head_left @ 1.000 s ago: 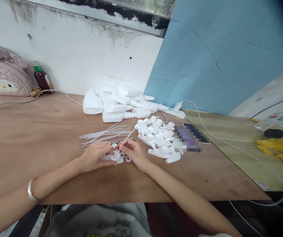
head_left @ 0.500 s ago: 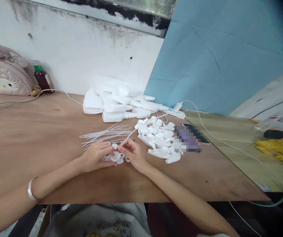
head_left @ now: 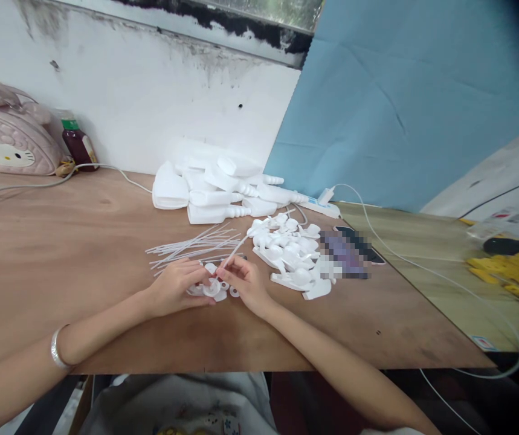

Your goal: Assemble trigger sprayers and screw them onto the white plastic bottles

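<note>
My left hand (head_left: 174, 287) rests on the wooden table (head_left: 60, 254), its fingers closed on a small white round plastic cap (head_left: 211, 287). My right hand (head_left: 243, 284) pinches the lower end of a thin white plastic tube (head_left: 236, 249) that slants up and away, its tip right at the cap. Several small white rings (head_left: 234, 293) lie between and under my hands. A fan of loose white tubes (head_left: 191, 244) is spread just beyond my left hand.
A heap of white pump heads (head_left: 290, 248) lies right of my hands, white bottles (head_left: 214, 190) behind them. A blurred phone (head_left: 350, 251), power strip (head_left: 322, 206) and cables sit at the right. A pink bag (head_left: 5, 142) and dark bottle (head_left: 75, 144) stand far left.
My right hand has drawn slightly left and closer to the left hand, bringing the tube's end up to the cap. The left hand has hardly moved.
</note>
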`<state>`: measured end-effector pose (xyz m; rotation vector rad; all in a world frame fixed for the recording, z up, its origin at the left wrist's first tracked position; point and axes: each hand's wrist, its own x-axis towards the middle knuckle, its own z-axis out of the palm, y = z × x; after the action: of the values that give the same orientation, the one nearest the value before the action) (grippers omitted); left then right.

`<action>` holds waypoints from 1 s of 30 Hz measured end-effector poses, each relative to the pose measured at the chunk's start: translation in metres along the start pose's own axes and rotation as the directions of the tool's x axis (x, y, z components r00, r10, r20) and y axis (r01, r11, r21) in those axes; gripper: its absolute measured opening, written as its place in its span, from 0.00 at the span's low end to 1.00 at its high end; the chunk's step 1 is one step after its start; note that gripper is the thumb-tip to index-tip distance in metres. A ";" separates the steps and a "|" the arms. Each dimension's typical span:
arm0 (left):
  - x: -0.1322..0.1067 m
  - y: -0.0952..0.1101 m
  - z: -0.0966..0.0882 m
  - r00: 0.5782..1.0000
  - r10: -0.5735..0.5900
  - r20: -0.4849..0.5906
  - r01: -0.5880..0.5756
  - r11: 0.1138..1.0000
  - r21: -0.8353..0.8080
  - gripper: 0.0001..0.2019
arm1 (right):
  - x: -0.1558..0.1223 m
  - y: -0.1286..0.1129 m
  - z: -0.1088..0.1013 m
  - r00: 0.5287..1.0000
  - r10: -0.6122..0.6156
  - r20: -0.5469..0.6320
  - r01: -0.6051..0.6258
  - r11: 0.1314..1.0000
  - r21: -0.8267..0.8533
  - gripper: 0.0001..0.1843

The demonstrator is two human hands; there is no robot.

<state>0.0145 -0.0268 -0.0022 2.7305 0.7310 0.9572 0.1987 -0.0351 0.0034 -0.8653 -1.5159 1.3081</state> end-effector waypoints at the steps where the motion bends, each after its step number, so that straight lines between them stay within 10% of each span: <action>1: 0.000 0.000 0.000 1.000 -0.010 0.000 0.010 1.000 0.003 0.12 | 0.000 0.001 0.000 1.000 -0.003 0.003 0.003 1.000 -0.004 0.12; 11: -0.001 -0.001 0.001 1.000 0.010 0.026 -0.010 1.000 0.018 0.12 | -0.004 0.001 -0.001 0.996 -0.084 -0.001 0.083 0.985 -0.149 0.08; 18: 0.000 0.001 0.000 0.999 -0.027 0.039 0.029 0.999 -0.028 0.12 | -0.009 -0.004 -0.001 0.885 -0.440 0.149 0.446 0.712 -0.543 0.05; 30: -0.001 0.003 0.000 0.957 -0.273 0.098 0.285 0.949 -0.135 0.16 | -0.007 -0.001 0.006 0.802 -0.583 0.134 0.532 0.594 -0.603 0.07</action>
<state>0.0157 -0.0300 -0.0018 2.4377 0.9594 0.8011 0.1957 -0.0442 0.0032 -0.7090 -1.9802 0.2832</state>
